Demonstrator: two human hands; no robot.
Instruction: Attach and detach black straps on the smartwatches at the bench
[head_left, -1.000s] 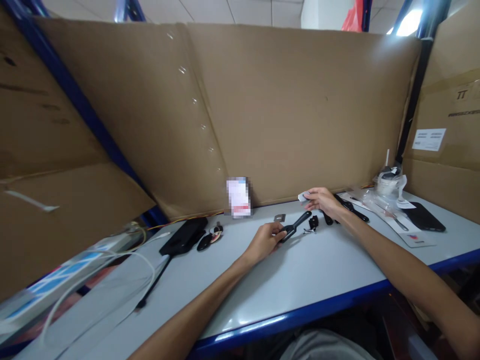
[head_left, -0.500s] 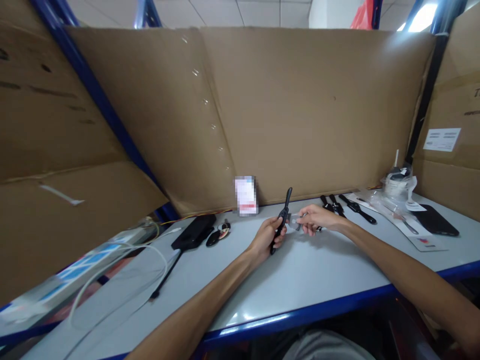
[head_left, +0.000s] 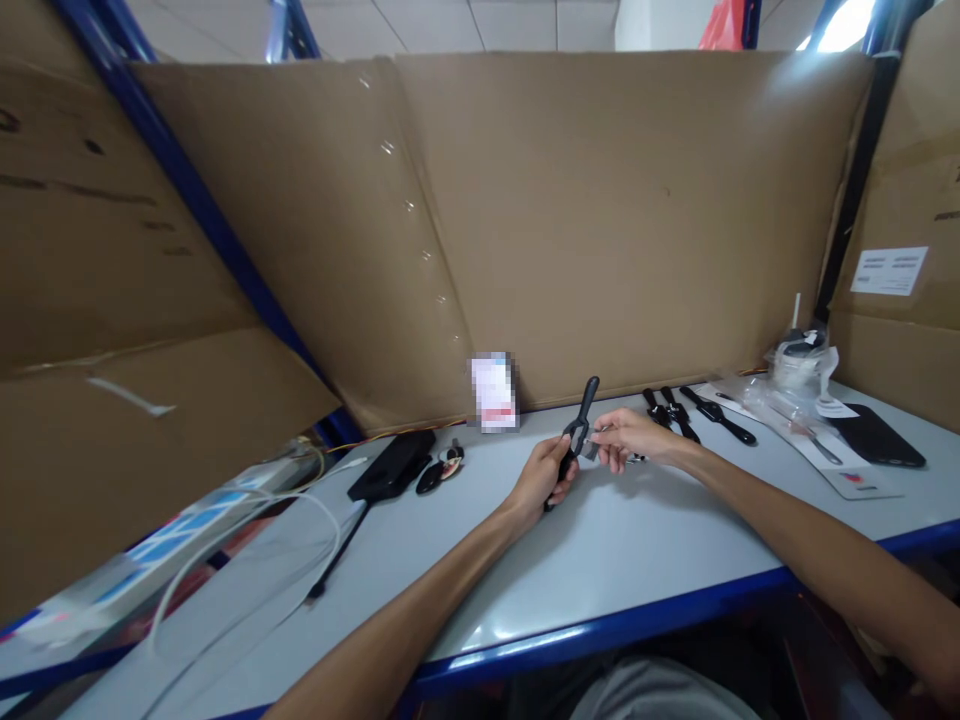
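Note:
My left hand (head_left: 546,472) is wrapped round the lower handle of a black spokeshave (head_left: 589,398), a tool with two handles and an open middle. It is held tilted above the table, upper handle leaning right. Close to that middle, my right hand (head_left: 631,438) pinches a small flat grey metal blade (head_left: 590,446) between thumb and fingers. Whether the blade touches the spokeshave body I cannot tell. Small shiny parts (head_left: 636,458) lie on the table under my right hand, partly hidden. Beyond it lie several more black spokeshaves (head_left: 718,415).
Left on the table are a black case with a cable (head_left: 394,465) and keys (head_left: 441,470). A phone-like blurred card (head_left: 493,392) leans on the cardboard wall (head_left: 570,220). At right are a plastic-wrapped cup (head_left: 799,365), packaging (head_left: 847,480) and a black phone (head_left: 877,436).
The spokeshave has turned in my left hand, so its open middle shows, and has moved slightly right. My right hand still pinches the blade beside it.

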